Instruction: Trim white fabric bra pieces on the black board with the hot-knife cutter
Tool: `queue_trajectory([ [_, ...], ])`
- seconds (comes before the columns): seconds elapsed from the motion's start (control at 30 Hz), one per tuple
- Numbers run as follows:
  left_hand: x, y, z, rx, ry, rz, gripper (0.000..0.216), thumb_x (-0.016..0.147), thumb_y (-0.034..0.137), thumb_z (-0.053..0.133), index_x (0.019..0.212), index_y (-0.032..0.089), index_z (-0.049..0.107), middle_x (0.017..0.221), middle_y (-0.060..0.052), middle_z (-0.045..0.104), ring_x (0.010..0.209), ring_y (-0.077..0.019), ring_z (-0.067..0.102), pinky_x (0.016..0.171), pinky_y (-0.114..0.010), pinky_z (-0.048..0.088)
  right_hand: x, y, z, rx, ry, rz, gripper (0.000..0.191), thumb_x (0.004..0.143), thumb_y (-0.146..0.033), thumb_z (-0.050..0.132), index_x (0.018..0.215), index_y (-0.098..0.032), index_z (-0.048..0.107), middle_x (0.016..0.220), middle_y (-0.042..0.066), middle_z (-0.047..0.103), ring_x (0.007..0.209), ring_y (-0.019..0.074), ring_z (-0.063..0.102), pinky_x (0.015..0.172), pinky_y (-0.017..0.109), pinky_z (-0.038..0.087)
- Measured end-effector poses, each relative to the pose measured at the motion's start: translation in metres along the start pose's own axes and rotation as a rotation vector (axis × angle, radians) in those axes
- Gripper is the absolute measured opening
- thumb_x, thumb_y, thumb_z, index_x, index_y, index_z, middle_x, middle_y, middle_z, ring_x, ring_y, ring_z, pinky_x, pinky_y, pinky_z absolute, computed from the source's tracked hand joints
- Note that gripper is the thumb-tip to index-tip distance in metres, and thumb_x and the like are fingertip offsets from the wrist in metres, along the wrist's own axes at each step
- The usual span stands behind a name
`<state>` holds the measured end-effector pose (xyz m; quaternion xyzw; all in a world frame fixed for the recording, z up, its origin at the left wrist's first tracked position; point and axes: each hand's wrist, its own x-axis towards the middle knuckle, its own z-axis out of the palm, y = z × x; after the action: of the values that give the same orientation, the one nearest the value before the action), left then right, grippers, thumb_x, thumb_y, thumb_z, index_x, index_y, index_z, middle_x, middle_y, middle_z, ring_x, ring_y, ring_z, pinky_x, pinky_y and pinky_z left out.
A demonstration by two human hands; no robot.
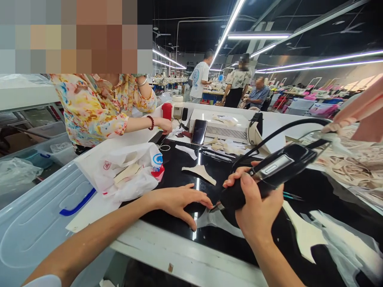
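Observation:
My right hand [257,205] is wrapped around a black corded electric cutter [278,167], its cable looping up and back over the table. The narrow metal tip points down and left, close to my left fingertips. Under it lies a sheer whitish fabric piece [220,221] on the glossy black work surface [179,207]. My left hand [179,201] is open, thumb and fingers apart, with its fingertips at the left end of that piece. Ahead lies a cream cut piece [200,173]. Right of my right hand are another cream piece [305,231] and sheer fabric [350,239].
A white plastic bag [128,171] holding cut pieces sits at left. Behind are a phone [199,132], a pen [217,156] and a white vented box [221,126]. Tweezers [291,196] lie at right. Opposite, a co-worker's hand [164,125] reaches over the table.

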<state>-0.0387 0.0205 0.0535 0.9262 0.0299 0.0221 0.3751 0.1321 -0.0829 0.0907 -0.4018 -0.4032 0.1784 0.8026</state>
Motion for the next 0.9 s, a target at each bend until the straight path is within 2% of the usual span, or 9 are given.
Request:
queue_trajectory([
  [0.33, 0.000, -0.002, 0.002, -0.006, 0.011, -0.018, 0.076, 0.080, 0.051, 0.080, 0.145, 0.029, 0.045, 0.145, -0.008, 0.057, 0.146, -0.0285, 0.040, 0.125, -0.058, 0.002, -0.001, 0.012, 0.003, -0.040, 0.012, -0.006, 0.041, 0.083, -0.037, 0.078, 0.114, -0.026, 0.053, 0.081, -0.004, 0.063, 0.061, 0.0141, 0.061, 0.064, 0.035, 0.055],
  [0.63, 0.001, 0.001, 0.001, 0.027, 0.034, -0.002, 0.074, 0.079, 0.046, 0.082, 0.142, 0.027, 0.048, 0.143, -0.011, 0.059, 0.146, -0.0303, 0.040, 0.124, -0.061, 0.005, -0.004, 0.014, 0.003, -0.011, -0.013, 0.016, 0.039, 0.084, -0.034, 0.077, 0.113, -0.027, 0.053, 0.081, -0.005, 0.064, 0.062, 0.0137, 0.062, 0.063, 0.033, 0.056],
  [0.9, 0.000, -0.001, 0.002, 0.049, 0.026, -0.005, 0.077, 0.078, 0.049, 0.083, 0.142, 0.024, 0.048, 0.144, -0.013, 0.057, 0.147, -0.0303, 0.038, 0.124, -0.061, 0.004, -0.006, 0.013, 0.005, -0.002, -0.020, 0.000, 0.036, 0.085, -0.031, 0.076, 0.112, -0.027, 0.053, 0.081, -0.005, 0.064, 0.060, 0.0135, 0.062, 0.063, 0.034, 0.055],
])
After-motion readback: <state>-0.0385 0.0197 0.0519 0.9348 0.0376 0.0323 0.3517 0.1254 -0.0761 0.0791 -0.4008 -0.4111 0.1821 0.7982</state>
